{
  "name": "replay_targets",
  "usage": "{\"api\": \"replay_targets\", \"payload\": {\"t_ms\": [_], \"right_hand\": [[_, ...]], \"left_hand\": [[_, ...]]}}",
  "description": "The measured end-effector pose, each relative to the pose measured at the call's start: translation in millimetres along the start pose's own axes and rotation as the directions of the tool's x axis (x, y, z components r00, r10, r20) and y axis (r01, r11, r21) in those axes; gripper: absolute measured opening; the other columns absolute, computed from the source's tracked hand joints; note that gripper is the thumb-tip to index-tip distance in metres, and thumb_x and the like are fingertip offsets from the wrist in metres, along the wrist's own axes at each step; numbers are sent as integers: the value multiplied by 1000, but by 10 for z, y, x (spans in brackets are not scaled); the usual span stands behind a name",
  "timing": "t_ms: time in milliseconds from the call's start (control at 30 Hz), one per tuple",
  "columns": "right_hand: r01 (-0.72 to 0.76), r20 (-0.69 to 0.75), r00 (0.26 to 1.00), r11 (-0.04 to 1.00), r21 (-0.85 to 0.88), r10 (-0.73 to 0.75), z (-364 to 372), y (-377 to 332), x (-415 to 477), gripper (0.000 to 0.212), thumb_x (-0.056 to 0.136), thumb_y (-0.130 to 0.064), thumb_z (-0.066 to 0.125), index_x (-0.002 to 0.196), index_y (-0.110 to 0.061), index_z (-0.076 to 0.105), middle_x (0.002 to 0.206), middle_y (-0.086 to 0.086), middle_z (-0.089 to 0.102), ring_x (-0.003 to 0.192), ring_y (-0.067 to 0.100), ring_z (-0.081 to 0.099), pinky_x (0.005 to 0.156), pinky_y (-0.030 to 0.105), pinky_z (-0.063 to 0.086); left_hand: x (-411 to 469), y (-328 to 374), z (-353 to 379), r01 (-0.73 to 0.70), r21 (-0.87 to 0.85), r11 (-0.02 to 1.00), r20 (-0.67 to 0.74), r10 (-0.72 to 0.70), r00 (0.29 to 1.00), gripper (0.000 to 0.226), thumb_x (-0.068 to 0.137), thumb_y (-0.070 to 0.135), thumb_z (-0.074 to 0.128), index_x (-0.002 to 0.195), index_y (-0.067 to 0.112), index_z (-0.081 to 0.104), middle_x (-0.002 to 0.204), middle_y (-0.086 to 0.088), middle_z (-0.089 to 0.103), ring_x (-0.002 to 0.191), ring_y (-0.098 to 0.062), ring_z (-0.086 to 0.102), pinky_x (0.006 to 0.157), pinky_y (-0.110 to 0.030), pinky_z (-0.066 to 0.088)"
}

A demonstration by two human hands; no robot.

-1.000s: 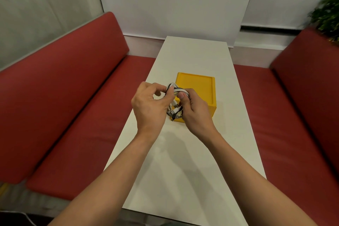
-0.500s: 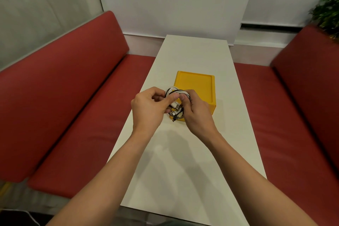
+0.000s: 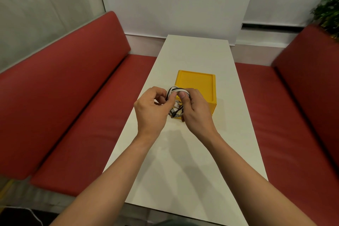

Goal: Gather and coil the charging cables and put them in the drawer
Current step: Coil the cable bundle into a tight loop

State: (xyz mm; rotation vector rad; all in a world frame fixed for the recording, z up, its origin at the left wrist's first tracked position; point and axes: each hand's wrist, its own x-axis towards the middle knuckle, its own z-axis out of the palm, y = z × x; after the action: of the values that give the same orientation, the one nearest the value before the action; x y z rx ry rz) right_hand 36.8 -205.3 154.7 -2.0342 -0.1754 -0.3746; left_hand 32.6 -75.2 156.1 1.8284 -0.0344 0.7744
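A small coil of white and black charging cables (image 3: 175,91) is held between both hands above the white table (image 3: 183,152), just in front of the yellow drawer box (image 3: 197,83). My left hand (image 3: 152,111) pinches the coil's left side with curled fingers. My right hand (image 3: 197,111) grips its right side, thumb over the loops. Several plug ends (image 3: 175,113) hang below the coil between the hands. The near face of the yellow box is mostly hidden behind my hands, so I cannot tell whether its drawer is open.
Red padded benches (image 3: 60,101) (image 3: 297,115) run along both long sides of the narrow table. A green plant (image 3: 328,11) stands at the far right. A white wall closes the table's far end.
Both hands have dropped slightly and come closer together around the coil. The plug ends now hang lower between them.
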Motion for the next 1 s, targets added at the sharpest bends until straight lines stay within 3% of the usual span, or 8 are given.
{"api": "replay_targets", "payload": {"t_ms": [133, 200, 267, 367, 600, 733, 833, 1000], "right_hand": [[21, -18, 1000, 1000, 21, -21, -12, -21, -13, 28, 109, -36, 44, 117, -19, 65, 101, -7, 60, 88, 16, 63, 73, 38, 56], [37, -14, 999, 999, 5, -36, -46, -36, -8, 27, 109, -32, 44, 117, -17, 65, 104, -5, 62, 90, 5, 59, 76, 18, 48], [36, -13, 999, 999, -14, -36, -82, -38, -1, 28, 109, -32, 45, 117, -16, 66, 106, -3, 63, 91, 4, 57, 75, 10, 43], [24, -17, 1000, 1000, -1, -24, -107, -25, 11, 27, 108, -33, 47, 116, -16, 67, 106, -4, 64, 96, 11, 60, 79, 24, 47], [34, -12, 999, 999, -19, -34, -83, -12, 32, 26, 108, -32, 48, 116, -16, 67, 104, 0, 66, 94, 13, 61, 78, 30, 49], [35, -16, 999, 999, -15, -35, -75, -4, 35, 25, 109, -32, 47, 114, -19, 67, 101, -4, 66, 90, 11, 60, 76, 28, 47], [35, 18, 999, 999, -16, -34, -71, 27, 47, 24, 109, -35, 47, 112, -20, 66, 95, -4, 65, 83, 17, 63, 71, 40, 53], [48, 52, 997, 999, 24, -49, -115, -39, 84, 19, 109, -32, 47, 111, -26, 65, 101, -4, 67, 90, 9, 61, 74, 25, 48]], "left_hand": [[51, -27, -14, -176, 65, 982, 29, 175, 984, 25, 84, 18, 85, 76, 15, 62, 80, -1, 57, 67, -14, 55, 57, -27, 48], [69, -7, -52, -123, -43, 991, 100, 127, 987, 24, 83, 21, 87, 80, 19, 64, 96, 1, 61, 84, -11, 62, 66, -22, 53], [72, -9, -105, 21, -163, 986, 243, 19, 970, 23, 81, 19, 89, 84, 20, 66, 106, 5, 68, 98, -11, 67, 78, -26, 58], [79, -28, -162, 202, -230, 952, 422, -89, 902, 28, 79, 10, 89, 95, 23, 69, 103, 4, 76, 103, -16, 71, 84, -35, 61], [174, 19, -183, 270, -144, 952, 438, -184, 880, 29, 78, 13, 90, 88, 24, 65, 98, 0, 77, 94, -15, 72, 82, -30, 58], [179, 22, -204, 366, -224, 903, 517, -208, 830, 47, 82, 5, 85, 110, 27, 55, 103, -4, 75, 87, -15, 72, 78, -38, 59], [184, -2, -241, 290, -205, 935, 558, -133, 819, 72, 86, 9, 82, 137, 50, 53, 111, 4, 72, 96, -15, 73, 89, -35, 61], [120, 10, -192, 220, -232, 947, 445, -97, 890, 48, 84, 8, 85, 125, 29, 71, 115, 11, 74, 103, -10, 71, 89, -29, 59]]}}
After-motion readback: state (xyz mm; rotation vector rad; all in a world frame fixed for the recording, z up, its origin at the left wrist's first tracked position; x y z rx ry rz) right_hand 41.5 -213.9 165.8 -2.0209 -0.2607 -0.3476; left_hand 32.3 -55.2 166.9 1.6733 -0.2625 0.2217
